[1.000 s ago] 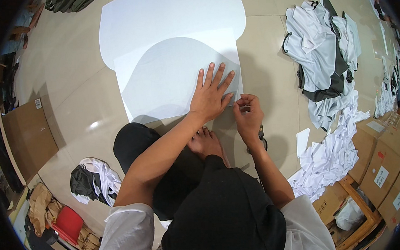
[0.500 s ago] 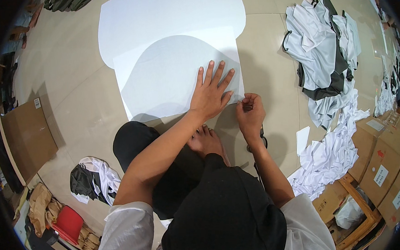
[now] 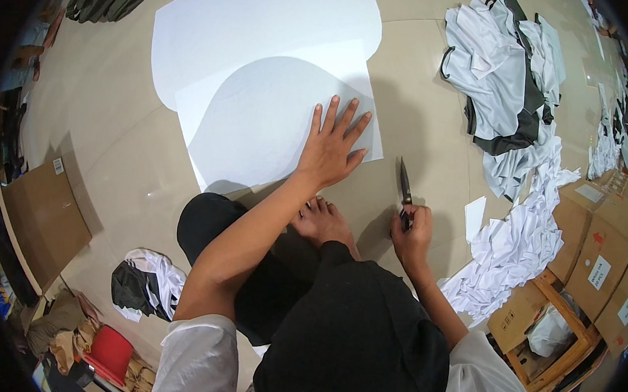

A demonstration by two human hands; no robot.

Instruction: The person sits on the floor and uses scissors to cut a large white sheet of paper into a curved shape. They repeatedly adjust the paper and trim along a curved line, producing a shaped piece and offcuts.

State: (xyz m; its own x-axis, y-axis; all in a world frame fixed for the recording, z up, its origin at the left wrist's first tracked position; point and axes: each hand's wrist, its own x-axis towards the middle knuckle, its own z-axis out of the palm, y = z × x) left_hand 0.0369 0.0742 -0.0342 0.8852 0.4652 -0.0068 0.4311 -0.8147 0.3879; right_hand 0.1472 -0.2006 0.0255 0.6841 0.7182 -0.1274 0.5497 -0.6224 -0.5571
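Note:
My left hand (image 3: 331,145) lies flat with fingers spread on the lower right part of a white sheet (image 3: 242,138) on the floor. That sheet overlaps a larger white piece (image 3: 267,17) with rounded edges on its far side. A greyish rounded patch covers much of the near sheet; whether it is shadow or another layer I cannot tell. To the right of the sheet, my right hand (image 3: 413,234) is closed round the handles of dark scissors (image 3: 404,183). The blades point away from me, look closed, and stay apart from the sheet.
A heap of white and dark cloth (image 3: 491,70) lies at the far right, above a pile of white scraps (image 3: 516,241). Cardboard boxes (image 3: 584,248) stand beyond it. On the left are a cardboard panel (image 3: 43,219) and a small cloth bundle (image 3: 147,283). My bare foot (image 3: 327,222) rests near the sheet.
My right hand has left the sheet's near right corner, moved down and right, and taken hold of the scissors. My left hand stays on the sheet.

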